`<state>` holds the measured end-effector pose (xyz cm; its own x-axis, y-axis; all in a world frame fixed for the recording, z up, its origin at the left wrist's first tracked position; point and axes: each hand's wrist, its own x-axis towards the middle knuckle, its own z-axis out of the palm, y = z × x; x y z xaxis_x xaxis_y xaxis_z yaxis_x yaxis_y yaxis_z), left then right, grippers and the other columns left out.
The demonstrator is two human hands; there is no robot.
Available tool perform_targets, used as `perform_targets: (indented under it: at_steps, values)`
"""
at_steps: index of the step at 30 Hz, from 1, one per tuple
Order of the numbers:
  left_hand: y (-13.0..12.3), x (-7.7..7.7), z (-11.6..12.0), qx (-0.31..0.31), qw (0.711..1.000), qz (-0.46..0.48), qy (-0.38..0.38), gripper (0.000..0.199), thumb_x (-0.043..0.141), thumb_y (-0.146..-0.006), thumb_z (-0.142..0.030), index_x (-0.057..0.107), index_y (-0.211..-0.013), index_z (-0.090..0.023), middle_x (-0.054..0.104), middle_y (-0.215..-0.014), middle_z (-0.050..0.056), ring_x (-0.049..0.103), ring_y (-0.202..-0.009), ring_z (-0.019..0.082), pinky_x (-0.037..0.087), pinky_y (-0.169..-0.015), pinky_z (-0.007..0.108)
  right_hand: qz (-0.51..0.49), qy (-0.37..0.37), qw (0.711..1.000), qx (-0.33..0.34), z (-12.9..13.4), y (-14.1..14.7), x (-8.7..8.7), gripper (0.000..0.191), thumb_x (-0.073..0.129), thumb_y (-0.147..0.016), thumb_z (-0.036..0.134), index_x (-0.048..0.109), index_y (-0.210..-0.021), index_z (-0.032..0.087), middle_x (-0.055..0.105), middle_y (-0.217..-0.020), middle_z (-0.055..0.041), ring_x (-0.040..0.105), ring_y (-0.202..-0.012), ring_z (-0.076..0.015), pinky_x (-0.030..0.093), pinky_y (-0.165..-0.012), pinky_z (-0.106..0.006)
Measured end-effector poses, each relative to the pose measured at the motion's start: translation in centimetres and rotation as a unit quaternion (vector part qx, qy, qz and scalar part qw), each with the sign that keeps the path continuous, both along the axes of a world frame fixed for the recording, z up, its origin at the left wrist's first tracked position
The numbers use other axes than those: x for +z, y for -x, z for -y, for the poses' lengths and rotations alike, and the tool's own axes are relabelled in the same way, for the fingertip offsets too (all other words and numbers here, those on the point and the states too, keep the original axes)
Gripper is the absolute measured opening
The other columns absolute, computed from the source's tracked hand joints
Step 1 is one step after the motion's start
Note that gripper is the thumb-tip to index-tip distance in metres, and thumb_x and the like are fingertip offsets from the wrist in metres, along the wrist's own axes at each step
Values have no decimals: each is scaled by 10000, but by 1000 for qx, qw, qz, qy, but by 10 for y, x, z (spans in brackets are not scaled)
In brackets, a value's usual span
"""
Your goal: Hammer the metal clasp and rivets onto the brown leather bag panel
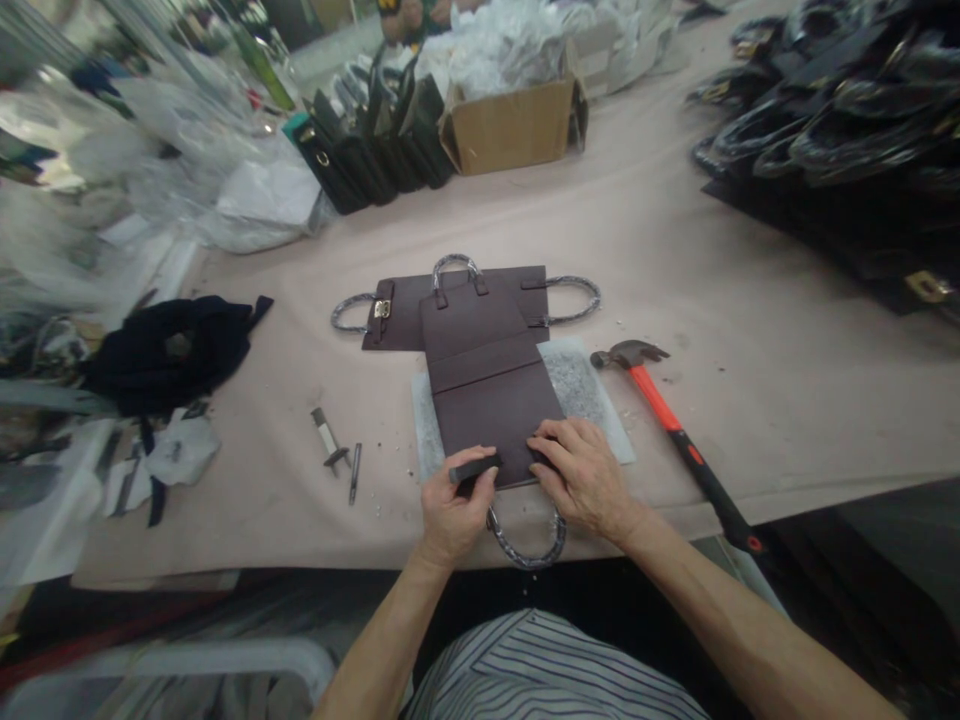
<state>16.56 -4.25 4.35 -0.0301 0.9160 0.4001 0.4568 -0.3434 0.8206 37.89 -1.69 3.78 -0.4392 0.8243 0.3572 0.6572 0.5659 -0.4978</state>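
A dark brown leather bag panel [495,400] lies flat before me, with a wrapped handle [456,262] at its far end and another wrapped handle [529,562] at its near edge. My left hand [461,510] is closed, pinching a short dark strip [474,467] between thumb and forefinger above the near left corner. At the near right corner, my right hand [581,470] has its fingers bent and pressed together on a small dark piece, mostly hidden. Crosswise under the far end lies a second brown bag panel [409,315] with a gold clasp [382,308].
A claw hammer [660,400] lies to the right. Left of the panel are a metal punch tool [328,440] and a thin metal rod [355,473]. Grey-white sheet [592,390] lies beneath. Dark bags [375,140], a cardboard box [514,130] and a pile of wrapped-handle pieces [840,150] stand farther back.
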Motion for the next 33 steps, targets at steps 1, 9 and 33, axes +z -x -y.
perform_targets:
  at_steps: [1, 9, 33]
  values:
    - [0, -1, 0, -2, 1000, -5, -3, 157, 695, -889, -156, 686, -1043, -184, 773, -1008, 65, 739, -973, 179, 612, -950, 341, 0, -1, 1000, -1, 0, 0, 0, 221, 557, -962, 267, 614, -1151, 168, 627, -1143, -115, 524, -1021, -276, 436, -887, -468]
    - [-2, -6, 0, -8, 1000, -10, -24, 159, 689, -887, -147, 671, -1043, -173, 774, -1007, 77, 744, -989, 197, 618, -962, 377, 2, -1, 1000, -3, 0, -1, -1, 228, 554, -963, 273, 616, -1154, 165, 626, -1146, -115, 518, -1022, -276, 434, -892, -468]
    - [-9, -15, 4, 9, 994, -69, -89, 208, 634, -905, -100, 649, -1103, -161, 753, -1009, 83, 734, -1035, 222, 627, -965, 422, 5, -1, 1000, -7, 1, -2, -1, 224, 550, -964, 276, 618, -1153, 176, 628, -1149, -110, 510, -1022, -276, 433, -892, -470]
